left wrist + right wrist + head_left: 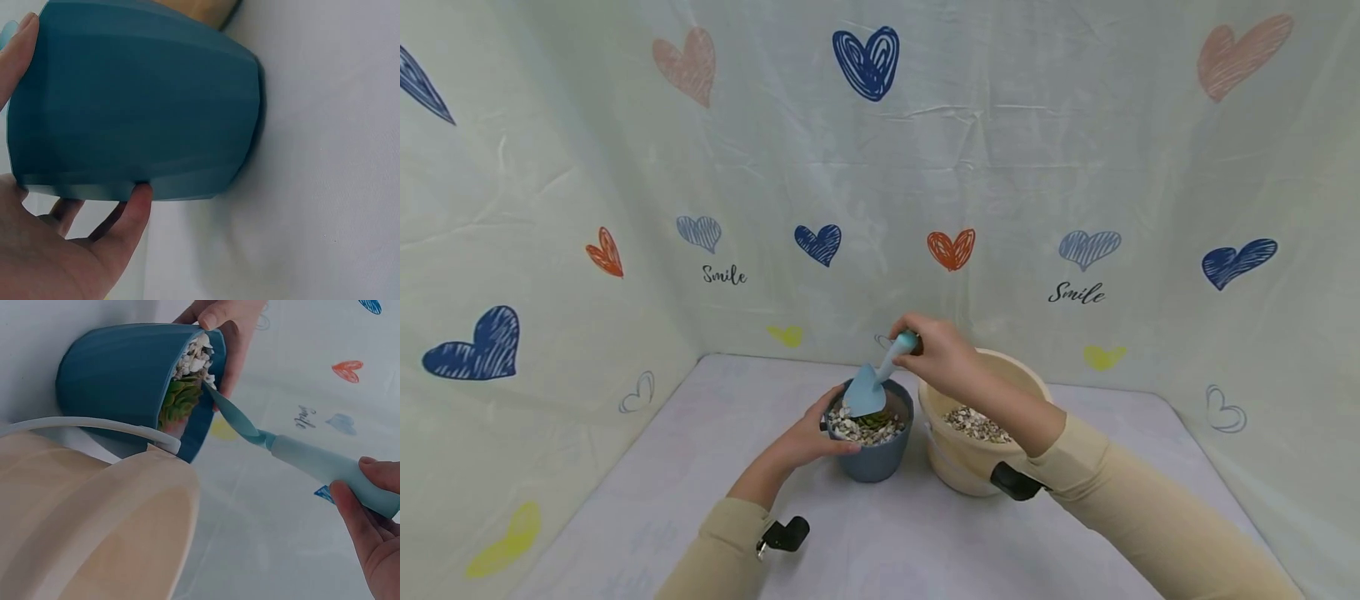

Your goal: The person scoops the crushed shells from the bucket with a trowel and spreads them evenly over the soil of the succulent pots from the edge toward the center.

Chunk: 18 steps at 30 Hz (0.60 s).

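A blue flower pot stands on the table with a green succulent and pale pebbles inside. My left hand grips the pot from its left side, thumb at the near rim and fingers round the far side. In the left wrist view the pot's blue wall fills much of the picture. My right hand holds a light blue trowel by its handle, above the pot. The blade points down, its tip among the pebbles beside the succulent.
A cream bucket with a pale handle stands right of the pot, under my right forearm. Mixed pebbles lie in it. Behind the white-covered table hangs a white curtain printed with hearts.
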{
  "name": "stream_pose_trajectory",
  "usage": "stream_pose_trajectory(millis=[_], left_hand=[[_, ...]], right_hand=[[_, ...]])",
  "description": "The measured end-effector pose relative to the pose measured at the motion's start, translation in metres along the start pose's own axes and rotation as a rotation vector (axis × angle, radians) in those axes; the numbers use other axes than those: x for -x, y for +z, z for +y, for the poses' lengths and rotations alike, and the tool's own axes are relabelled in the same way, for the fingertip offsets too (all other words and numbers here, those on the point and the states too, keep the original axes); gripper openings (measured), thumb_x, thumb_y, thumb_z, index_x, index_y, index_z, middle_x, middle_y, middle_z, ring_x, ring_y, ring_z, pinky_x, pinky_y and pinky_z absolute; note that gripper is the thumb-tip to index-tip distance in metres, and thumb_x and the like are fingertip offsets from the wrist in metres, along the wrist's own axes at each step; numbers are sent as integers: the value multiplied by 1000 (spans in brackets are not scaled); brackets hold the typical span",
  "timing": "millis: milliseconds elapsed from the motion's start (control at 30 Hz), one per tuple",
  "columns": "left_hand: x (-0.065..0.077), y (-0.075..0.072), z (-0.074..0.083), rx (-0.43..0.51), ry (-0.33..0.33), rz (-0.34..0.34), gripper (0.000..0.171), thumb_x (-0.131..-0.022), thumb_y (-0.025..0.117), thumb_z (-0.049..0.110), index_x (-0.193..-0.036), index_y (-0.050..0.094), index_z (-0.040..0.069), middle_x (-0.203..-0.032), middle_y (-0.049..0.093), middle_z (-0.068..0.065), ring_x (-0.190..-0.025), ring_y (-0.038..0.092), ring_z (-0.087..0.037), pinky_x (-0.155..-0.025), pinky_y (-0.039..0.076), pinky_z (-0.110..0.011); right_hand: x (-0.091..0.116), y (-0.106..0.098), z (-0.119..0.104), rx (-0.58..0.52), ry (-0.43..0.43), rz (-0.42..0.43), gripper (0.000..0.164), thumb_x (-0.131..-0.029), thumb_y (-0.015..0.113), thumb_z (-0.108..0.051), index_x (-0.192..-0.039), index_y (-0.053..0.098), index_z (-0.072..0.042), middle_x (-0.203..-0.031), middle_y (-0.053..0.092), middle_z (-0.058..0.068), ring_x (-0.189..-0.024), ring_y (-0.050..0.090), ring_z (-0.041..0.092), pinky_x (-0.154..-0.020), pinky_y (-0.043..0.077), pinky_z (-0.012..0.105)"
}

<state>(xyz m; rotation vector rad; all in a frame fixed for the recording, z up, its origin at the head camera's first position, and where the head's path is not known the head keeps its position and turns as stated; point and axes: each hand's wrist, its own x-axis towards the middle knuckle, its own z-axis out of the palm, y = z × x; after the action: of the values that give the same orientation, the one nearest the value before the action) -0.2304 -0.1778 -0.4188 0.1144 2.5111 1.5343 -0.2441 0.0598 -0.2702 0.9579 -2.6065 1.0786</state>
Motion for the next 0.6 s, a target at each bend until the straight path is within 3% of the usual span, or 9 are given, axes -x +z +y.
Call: stream_pose_trajectory(millis=[267, 600], left_hand=[[1, 2, -1, 18, 7, 13, 102, -75, 86, 22, -156, 23, 17, -156, 20, -23, -134, 30, -50, -99, 35, -65], [3, 2, -1, 3, 19, 18, 102, -76, 85, 24, -156, 23, 16, -156, 19, -24, -137, 25, -50, -102, 31, -67]], right_hand=[[6, -6, -1, -27, -31, 37, 23, -83, 75, 1, -105, 65, -1, -99, 67, 11, -85, 66, 21, -70, 56, 29], [12, 2, 0, -14, -87, 23, 23, -80, 77, 2, -100, 66, -2, -92, 66, 7, -78, 63, 16, -67, 54, 26]])
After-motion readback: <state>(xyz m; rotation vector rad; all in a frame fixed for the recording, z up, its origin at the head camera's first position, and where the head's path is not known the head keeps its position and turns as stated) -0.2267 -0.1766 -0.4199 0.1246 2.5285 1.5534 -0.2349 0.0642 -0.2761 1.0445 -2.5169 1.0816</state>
